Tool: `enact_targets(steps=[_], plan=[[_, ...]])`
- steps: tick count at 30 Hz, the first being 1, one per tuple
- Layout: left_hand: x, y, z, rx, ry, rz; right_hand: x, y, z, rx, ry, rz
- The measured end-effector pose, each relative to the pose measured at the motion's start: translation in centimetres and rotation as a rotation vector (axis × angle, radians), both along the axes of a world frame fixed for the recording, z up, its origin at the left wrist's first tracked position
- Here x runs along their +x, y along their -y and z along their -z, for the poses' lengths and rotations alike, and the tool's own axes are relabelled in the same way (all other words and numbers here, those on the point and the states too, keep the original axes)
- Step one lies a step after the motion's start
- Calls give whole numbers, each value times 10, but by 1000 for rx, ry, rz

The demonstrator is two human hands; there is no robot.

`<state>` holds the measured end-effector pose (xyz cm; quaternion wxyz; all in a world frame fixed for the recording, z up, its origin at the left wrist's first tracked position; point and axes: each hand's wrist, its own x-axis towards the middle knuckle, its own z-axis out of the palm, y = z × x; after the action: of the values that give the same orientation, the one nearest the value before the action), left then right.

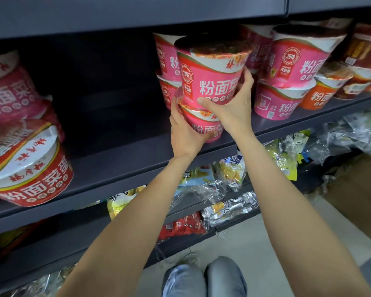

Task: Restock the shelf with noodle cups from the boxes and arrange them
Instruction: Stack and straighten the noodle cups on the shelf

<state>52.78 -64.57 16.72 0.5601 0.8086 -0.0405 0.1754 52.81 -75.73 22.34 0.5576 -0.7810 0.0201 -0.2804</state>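
Two pink noodle cups are stacked at the front of the dark grey shelf. My right hand grips the upper pink cup round its base, thumb across the front. My left hand holds the lower pink cup from the left and underneath. More pink cups stand stacked behind and to the right. An orange cup sits further right. At the left, a red cup lies at the shelf front with pink cups above it.
The shelf above hangs close over the top cups. A dark gap lies between the left and middle groups of cups. Lower shelves hold snack bags in clear wrap. My knees and the pale floor are below.
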Motion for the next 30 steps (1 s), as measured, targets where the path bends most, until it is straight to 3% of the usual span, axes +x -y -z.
enact_targets(steps=[10,13,16,23,30], plan=[[-5,10,1,-10,25,-37,-7,-5,-1,-34,-3,-4],[0,4,6,-13,7,27,-12,10,4,86,-32,-145],[7,-12,9,-69,-53,118,-17,29,8,158,-47,-154],[20,-17,-4,64,-144,157,-1,25,-1,36,-82,-225],[12,-7,4,-66,-100,119,4,23,1,29,-72,-194]])
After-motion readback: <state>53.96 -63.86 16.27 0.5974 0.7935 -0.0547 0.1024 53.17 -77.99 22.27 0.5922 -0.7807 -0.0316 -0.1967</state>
